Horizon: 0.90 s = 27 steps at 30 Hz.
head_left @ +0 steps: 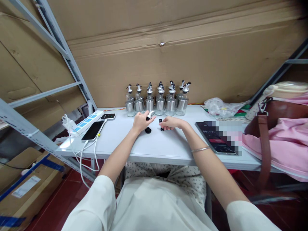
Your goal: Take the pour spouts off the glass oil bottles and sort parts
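Ok, L hand point(141, 123) is holding a silver-and-black pourer top point(150, 114) tilted near frame ctr, fingers curling round it, thumb closing from the side, prob. to steady it. R hand point(172, 123) is resting just right of that, fingers mostly folded in, tips at small black parts point(160, 121) on the white table point(154, 147); can't tell if it's gripping one. Parts are lying loose btwn the hands, prob. for quick pickup. Black round piece point(148, 130) is lying just below L hand. Glass bottles point(160, 105) w/ metal sleeves are standing in rows at upper ctr by the cardboard point(158, 61), prob. parked back for elbow room. Big phone point(218, 139) is lying mid-right, showing digits, prob. timing.
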### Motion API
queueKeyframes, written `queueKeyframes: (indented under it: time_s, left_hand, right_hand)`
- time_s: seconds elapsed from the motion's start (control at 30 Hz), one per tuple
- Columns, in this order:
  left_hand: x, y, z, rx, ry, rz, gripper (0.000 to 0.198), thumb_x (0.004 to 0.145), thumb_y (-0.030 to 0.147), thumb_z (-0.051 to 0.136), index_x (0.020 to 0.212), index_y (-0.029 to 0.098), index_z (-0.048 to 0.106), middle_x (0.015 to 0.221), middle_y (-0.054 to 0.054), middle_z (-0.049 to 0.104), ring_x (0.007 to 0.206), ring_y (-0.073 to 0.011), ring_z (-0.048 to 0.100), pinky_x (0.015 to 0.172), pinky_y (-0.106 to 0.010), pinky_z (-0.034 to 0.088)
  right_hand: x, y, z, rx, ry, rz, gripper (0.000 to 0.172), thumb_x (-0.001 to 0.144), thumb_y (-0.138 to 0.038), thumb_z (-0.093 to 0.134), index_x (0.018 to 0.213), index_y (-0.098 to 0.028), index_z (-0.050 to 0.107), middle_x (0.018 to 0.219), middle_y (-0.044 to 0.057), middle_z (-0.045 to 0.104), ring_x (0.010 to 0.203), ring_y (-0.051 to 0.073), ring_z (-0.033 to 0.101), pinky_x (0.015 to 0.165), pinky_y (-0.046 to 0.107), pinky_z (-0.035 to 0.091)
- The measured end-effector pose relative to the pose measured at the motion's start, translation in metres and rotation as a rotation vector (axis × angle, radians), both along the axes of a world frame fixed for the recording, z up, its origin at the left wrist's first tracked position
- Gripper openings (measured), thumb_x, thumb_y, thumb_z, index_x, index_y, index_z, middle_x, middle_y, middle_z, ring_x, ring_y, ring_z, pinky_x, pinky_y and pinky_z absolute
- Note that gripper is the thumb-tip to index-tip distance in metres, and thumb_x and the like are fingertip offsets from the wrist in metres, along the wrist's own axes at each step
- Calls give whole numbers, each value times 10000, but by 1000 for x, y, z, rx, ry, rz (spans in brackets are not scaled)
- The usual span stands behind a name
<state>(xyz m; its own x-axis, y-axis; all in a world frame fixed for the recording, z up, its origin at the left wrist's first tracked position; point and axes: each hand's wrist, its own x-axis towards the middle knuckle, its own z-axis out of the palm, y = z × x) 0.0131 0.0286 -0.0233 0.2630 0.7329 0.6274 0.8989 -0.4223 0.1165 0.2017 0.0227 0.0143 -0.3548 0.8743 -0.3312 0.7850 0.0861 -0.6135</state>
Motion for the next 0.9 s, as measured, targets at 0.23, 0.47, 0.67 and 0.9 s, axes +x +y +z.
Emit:
queueKeyframes:
  time_s: [0.23,0.47,0.67,0.9]
  left_hand:
    - [-1,2,-1,11,-10,-16,287,866,471,532,809,193,576,585,13,573,590,-160,520,694,-270,367]
    - [0,0,0,-13,-7,-8,266,858,449,550,819,188,579,599,8,585,586,-158,518,695,-268,372]
    - [0,0,0,-20,-4,-4,250,854,437,560,818,190,576,618,4,598,603,-162,536,697,-271,372]
    - [-1,2,-2,-2,-10,-17,270,863,457,541,809,194,571,604,9,587,582,-155,523,691,-269,370]
  right_hand:
    - [4,2,-1,3,0,75,215,800,-233,607,613,-134,570,604,5,577,499,69,459,490,212,371]
    - [5,2,-1,1,27,17,192,806,-122,553,616,-135,576,559,-19,545,471,63,435,503,217,382]
    - [5,5,-4,19,5,38,154,805,-142,561,653,-138,580,579,-18,547,485,67,442,487,215,374]
    - [8,5,-3,14,-15,47,121,784,-103,554,669,-133,577,584,-20,521,488,55,423,444,191,321]
